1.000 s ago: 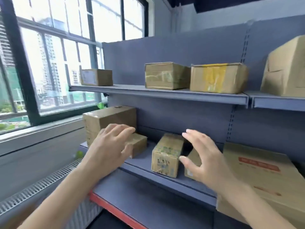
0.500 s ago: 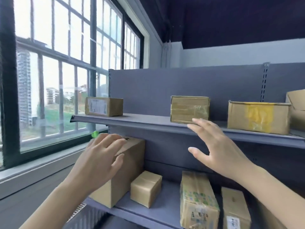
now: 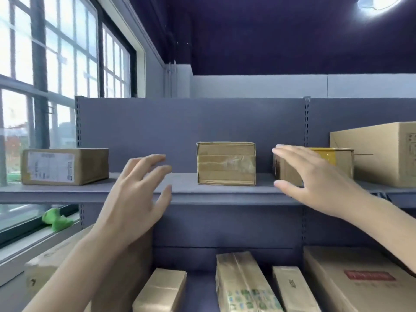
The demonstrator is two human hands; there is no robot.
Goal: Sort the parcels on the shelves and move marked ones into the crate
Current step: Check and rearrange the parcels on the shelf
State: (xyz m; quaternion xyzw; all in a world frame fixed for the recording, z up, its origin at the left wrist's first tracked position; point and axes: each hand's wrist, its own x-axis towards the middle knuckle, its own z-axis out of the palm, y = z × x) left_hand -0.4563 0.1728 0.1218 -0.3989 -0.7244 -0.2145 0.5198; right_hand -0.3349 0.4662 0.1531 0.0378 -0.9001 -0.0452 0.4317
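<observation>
On the upper shelf point(image 3: 202, 194) stands a taped brown parcel point(image 3: 226, 163) in the middle. My left hand point(image 3: 137, 199) is raised to its left, fingers spread, holding nothing. My right hand point(image 3: 315, 181) is raised to its right, fingers straight, in front of a parcel with yellow tape point(image 3: 333, 161), which it partly hides. Neither hand touches the taped parcel. A labelled parcel point(image 3: 65, 166) sits at the shelf's left end. A large box point(image 3: 382, 154) stands at the right end. No crate is in view.
The lower shelf holds several parcels: a big box point(image 3: 45, 271) under my left arm, a small one point(image 3: 159, 291), a printed one point(image 3: 243, 287), a narrow one point(image 3: 295, 291) and a wide box with a red label point(image 3: 360, 280). A window point(image 3: 56, 86) and green object point(image 3: 56, 219) are at left.
The view has tilted up from the lower shelf to the upper one. Both hands have risen with it and now flank the taped parcel.
</observation>
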